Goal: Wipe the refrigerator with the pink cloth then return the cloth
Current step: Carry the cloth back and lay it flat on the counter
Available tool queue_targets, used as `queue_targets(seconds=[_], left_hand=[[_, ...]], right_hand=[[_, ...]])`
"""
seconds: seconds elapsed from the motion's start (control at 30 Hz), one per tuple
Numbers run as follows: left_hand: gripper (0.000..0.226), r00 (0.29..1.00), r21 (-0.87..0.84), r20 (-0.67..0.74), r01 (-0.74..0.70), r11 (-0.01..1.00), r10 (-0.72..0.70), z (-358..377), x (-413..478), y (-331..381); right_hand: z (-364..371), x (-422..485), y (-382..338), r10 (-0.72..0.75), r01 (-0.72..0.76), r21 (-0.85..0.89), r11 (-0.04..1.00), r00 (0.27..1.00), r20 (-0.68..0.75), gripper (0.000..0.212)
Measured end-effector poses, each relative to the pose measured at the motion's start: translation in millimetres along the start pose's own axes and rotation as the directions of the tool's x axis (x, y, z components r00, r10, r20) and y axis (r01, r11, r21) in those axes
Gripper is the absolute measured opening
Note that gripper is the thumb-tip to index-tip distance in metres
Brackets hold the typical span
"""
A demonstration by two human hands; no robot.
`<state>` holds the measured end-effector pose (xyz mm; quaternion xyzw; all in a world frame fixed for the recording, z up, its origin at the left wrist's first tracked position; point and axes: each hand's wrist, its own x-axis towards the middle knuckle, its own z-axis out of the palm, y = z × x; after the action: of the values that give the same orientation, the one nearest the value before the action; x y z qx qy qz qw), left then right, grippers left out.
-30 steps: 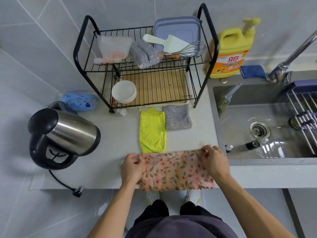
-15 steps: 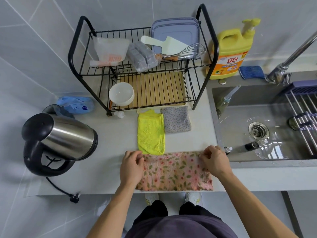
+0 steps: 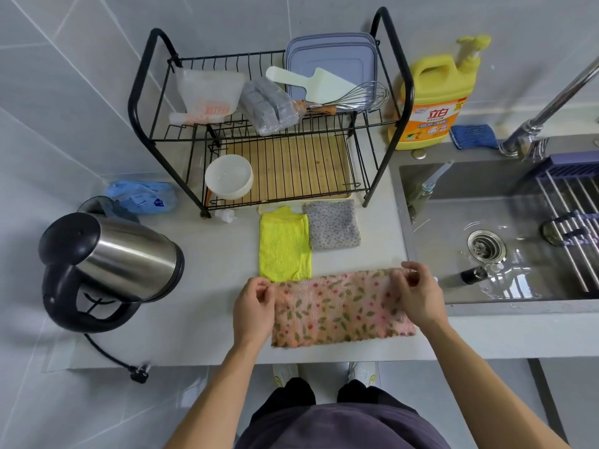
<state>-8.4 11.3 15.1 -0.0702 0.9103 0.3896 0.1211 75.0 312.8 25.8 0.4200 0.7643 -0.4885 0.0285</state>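
The pink cloth (image 3: 340, 307), printed with small flowers and leaves, lies folded in a long strip on the grey counter (image 3: 207, 286) near its front edge. My left hand (image 3: 254, 307) pinches the cloth's far left corner. My right hand (image 3: 418, 294) pinches the far right corner. The strip is stretched flat between them. No refrigerator is in view.
A yellow cloth (image 3: 284, 247) and a grey dotted cloth (image 3: 333, 224) lie just behind the pink one. A steel kettle (image 3: 107, 264) stands left, a black dish rack (image 3: 275, 131) behind, a wet sink (image 3: 499, 234) right, with a yellow detergent bottle (image 3: 434, 102).
Both hands keep their hold on the pink cloth's far corners and have barely moved; the cloth lies a little flatter and straighter on the counter.
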Motion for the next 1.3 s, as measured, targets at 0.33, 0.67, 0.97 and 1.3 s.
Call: queue_targets(seconds=[0.33,0.67,0.97,1.3], left_hand=[[0.045,0.888,0.21,0.364,-0.373,0.904,0.282,19.1,-15.1,-11.0],[0.037,0.935,-0.334,0.353,0.101,0.937,0.025,18.4,-39.1,11.3],[0.056,0.935,-0.188,0.336,0.18,0.965,-0.109,2.7,-29.1,-5.1],[0.051,0.957,-0.016,0.24,0.17,0.985,-0.161,3.1,-35.7,-22.0]], right_hand=[[6.6,-14.1,2.1,-0.163,0.16,-0.312,0.936,0.986,0.017,0.005],[79.7,-73.5,-57.5,-0.293,0.283,0.08,0.956,0.897,0.332,0.011],[85.2,-62.8,-33.0,-0.144,0.166,-0.047,0.985,0.942,0.302,0.011],[86.1,-69.2,-4.3,-0.242,0.329,-0.268,0.906,0.919,0.31,0.019]])
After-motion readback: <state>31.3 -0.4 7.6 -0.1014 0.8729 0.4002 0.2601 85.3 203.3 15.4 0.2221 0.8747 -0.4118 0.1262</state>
